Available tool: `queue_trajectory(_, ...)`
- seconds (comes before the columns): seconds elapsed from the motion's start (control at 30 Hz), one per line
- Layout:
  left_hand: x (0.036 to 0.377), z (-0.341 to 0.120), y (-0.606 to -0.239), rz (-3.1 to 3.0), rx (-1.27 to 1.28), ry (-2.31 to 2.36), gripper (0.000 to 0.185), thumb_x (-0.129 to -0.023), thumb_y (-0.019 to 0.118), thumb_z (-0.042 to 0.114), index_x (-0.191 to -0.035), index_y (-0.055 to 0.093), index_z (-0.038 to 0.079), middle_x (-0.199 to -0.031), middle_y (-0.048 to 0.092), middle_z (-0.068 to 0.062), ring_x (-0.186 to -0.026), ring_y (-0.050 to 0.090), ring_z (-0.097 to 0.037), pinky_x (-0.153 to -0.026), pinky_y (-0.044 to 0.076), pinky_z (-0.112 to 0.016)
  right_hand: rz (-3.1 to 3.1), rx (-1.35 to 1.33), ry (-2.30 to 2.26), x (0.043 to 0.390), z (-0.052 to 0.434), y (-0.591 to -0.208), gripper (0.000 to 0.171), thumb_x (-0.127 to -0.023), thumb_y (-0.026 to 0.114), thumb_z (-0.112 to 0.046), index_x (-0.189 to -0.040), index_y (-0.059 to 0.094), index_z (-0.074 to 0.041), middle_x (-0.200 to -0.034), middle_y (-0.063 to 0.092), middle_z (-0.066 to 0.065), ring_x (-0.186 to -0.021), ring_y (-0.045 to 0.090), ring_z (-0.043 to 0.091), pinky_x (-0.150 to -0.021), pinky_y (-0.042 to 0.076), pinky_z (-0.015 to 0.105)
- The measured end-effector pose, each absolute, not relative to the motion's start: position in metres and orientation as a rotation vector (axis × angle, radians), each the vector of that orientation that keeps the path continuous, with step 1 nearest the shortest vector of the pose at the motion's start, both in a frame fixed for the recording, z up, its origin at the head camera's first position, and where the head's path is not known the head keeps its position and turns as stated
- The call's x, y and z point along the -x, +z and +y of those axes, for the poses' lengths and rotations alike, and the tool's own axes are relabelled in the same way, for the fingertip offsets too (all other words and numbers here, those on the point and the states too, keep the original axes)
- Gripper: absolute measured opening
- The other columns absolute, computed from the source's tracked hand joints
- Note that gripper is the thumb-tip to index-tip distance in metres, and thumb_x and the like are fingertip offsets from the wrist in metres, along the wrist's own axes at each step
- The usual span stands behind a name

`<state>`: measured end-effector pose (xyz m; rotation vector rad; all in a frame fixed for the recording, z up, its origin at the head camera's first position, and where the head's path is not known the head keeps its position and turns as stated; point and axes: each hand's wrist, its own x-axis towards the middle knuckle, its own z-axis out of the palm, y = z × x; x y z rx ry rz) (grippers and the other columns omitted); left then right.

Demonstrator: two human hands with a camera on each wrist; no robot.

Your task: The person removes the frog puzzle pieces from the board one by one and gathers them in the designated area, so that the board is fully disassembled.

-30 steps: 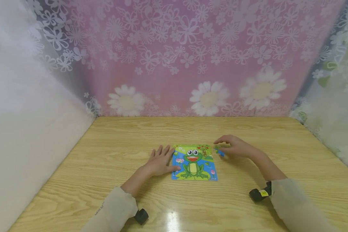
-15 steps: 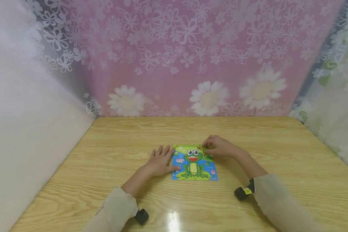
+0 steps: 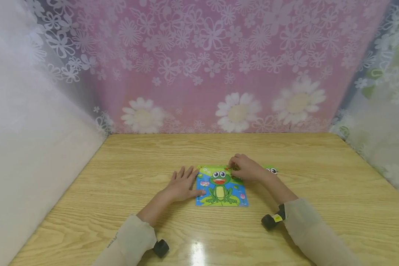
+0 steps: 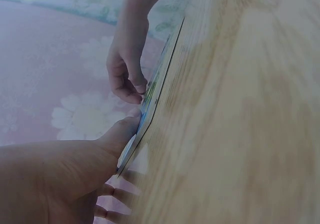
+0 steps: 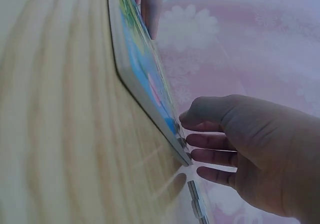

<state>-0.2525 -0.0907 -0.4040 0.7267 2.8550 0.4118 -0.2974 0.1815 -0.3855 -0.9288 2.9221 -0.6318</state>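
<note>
A square puzzle board (image 3: 220,192), printed with a green frog on a blue and green scene, lies flat on the table. My left hand (image 3: 181,186) rests at its left edge, fingers spread and straight. Its thumb (image 4: 122,129) presses on the board's face. At the upper right corner my right hand (image 3: 245,169) bends over the board, thumb and fingers pinching a small puzzle piece mostly hidden by them. In the right wrist view, the right fingertips (image 5: 202,156) are right at the board's edge.
Just right of the board, partly behind my right forearm, lies a puzzle piece with frog eyes (image 3: 271,170). Thin stacked pieces (image 5: 197,201) show beside the board in the right wrist view. Flowered cloth (image 3: 199,74) walls the wooden table (image 3: 146,155) at back and sides.
My right hand has moved left from beside the board to over its upper right corner, carrying a piece. The frog-eyed piece has come into view behind the forearm. My left hand has stayed put.
</note>
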Motion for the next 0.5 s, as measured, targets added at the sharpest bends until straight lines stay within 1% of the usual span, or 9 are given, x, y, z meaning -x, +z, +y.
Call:
queue_trajectory(0.23,0.2516,-0.0905,-0.4032,2.857,-0.726,0.426,0.088,-0.084,0.047,0.064,-0.148,0.018,0.012,-0.151,0.009,-0.013,-0.135,0.000,-0.038,-0.104,0.002,-0.056,2.895,0.875,-0.667,0.2963,0.1813,-0.3842,0.015,-0.086,0.064,-0.013,-0.100,0.060,-0.007,-0.096,0.053,0.003,-0.092,0.047,0.023,-0.079,0.042,0.038)
queue_trajectory(0.5,0.2532,-0.0911,-0.4057,2.852,-0.742,0.427,0.089,-0.084,0.046,0.066,-0.148,0.017,0.012,-0.151,0.008,-0.014,-0.135,0.000,-0.038,-0.104,0.002,-0.056,2.910,0.892,-0.666,0.2949,0.1823,-0.3855,0.011,-0.085,0.065,-0.013,-0.095,0.062,-0.008,-0.096,0.053,0.004,-0.090,0.046,0.023,-0.078,0.042,0.039)
